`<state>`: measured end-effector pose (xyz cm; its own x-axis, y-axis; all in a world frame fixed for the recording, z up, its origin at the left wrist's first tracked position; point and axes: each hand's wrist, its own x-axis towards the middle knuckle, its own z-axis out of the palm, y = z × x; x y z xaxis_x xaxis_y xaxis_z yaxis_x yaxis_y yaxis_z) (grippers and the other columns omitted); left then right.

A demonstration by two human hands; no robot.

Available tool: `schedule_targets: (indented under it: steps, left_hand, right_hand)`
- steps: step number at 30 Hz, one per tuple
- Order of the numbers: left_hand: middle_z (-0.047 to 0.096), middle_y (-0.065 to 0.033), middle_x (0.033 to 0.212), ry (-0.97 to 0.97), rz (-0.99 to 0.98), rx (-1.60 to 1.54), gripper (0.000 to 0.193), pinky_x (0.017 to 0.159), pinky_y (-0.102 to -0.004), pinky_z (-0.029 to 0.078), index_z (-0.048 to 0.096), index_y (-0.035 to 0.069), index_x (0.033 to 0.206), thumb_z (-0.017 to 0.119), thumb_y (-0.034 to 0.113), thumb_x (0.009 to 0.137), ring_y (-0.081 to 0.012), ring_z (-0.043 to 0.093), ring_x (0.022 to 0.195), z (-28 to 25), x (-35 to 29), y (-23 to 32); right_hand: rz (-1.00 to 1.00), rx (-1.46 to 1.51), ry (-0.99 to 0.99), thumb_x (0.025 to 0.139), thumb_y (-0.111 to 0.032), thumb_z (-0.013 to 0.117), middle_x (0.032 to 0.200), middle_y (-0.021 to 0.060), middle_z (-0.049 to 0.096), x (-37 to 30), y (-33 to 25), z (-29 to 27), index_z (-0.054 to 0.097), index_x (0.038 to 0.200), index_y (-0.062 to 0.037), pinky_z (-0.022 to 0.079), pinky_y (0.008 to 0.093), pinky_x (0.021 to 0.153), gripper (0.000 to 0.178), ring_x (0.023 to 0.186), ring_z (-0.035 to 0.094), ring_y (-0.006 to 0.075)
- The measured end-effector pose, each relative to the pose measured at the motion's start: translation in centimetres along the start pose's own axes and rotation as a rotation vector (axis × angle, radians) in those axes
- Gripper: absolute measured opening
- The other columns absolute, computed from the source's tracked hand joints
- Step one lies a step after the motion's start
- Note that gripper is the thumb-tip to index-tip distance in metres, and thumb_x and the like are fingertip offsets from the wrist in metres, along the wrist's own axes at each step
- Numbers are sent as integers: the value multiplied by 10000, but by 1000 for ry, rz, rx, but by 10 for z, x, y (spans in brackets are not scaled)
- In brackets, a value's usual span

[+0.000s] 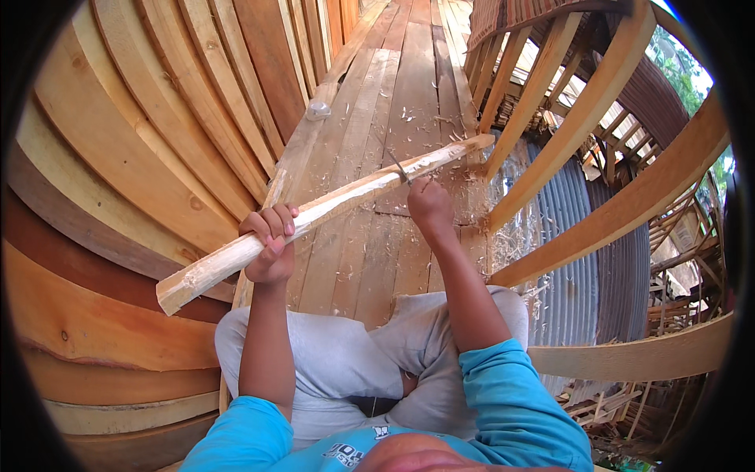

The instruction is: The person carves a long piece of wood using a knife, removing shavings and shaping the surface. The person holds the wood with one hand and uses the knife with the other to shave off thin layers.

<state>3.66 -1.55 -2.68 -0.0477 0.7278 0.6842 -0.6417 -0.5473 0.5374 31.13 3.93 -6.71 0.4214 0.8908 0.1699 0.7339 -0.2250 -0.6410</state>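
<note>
Head view: person sits with legs bent, grey trousers (326,354), blue shirt (523,401). Left hand (271,240) is wrapped round a long wooden pole (346,197), fingers over the top, nearer its thick end. Pole runs diagonally in front of the knees: thick end low at left by the board wall (149,149), thin end up at right beside the railing slats (558,86). Upper face is pale, freshly cut-looking. Right hand (431,206) is a fist round a knife (398,164); handle mostly hidden, dark blade across the pole past mid-length, tip up-left. So 2 hands, both curled tight, well apart. Below the pole: plank floor (338,263) with scattered wood shavings. Outside the slats at right, corrugated metal sheeting (566,244) with more shavings on it. Farther up, a small clear container (318,110) near the board wall; striped cloth (503,20) over the railing top; greenery (678,59) beyond, far right.
</note>
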Motion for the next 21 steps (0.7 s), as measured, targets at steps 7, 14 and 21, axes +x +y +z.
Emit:
schedule_targets:
  steps: [7, 14, 21]
  left_hand:
    - [439, 12, 677, -74, 13, 45, 247, 911, -404, 377, 420, 158, 736, 660, 110, 703, -164, 481, 750, -1, 5, 3]
    - [429, 58, 687, -132, -13, 45, 282, 916, -357, 340, 429, 196, 744, 709, 181, 776, -124, 453, 768, 1, 15, 31]
    - [440, 89, 646, -89, 8, 16, 325, 888, -317, 330, 442, 227, 702, 766, 225, 736, -88, 458, 727, 0, 15, 42]
  right_hand:
    - [80, 65, -103, 973, -335, 332, 991, 353, 650, 0, -7, -11, 695, 901, 75, 454, 561, 925, 552, 989, 618, 514]
    - [-19, 97, -106, 965, -329, 349, 935, 337, 660, -4, -16, -11, 698, 888, 84, 466, 550, 912, 546, 947, 632, 505]
    - [-98, 115, -80, 982, -317, 334, 848, 336, 652, -12, -24, -8, 684, 798, 80, 483, 575, 832, 560, 840, 633, 520]
